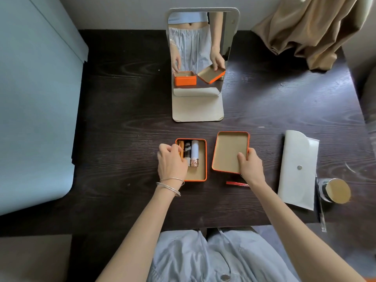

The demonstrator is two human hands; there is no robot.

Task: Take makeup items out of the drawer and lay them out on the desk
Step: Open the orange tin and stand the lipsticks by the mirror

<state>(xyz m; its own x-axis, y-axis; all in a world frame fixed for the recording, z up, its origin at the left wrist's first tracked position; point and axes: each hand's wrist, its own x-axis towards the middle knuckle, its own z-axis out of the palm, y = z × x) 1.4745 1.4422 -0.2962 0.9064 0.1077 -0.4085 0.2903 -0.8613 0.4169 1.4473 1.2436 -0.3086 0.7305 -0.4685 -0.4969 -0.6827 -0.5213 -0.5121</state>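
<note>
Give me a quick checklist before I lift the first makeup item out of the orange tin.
1. Orange tin open: ok, lid off.
2. Lid clear of the tin: ok, right hand holds it beside the tin.
3. Left hand on an item: ok, fingers at the gold tube; firmness of grip, cannot tell.
4. Other tubes reachable: ok, white tube lies uncovered.
5. Bare desk to lay items: ok, left of the tin.

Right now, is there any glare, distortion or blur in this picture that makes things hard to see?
Head view: wide-angle bending curves the desk edges; daylight puts a pale sheen on its right side; the mirror reflects cleanly, without glare; the tubes in the orange tin are sharp enough, though the left hand covers some; the thin pen at right looks soft.
</note>
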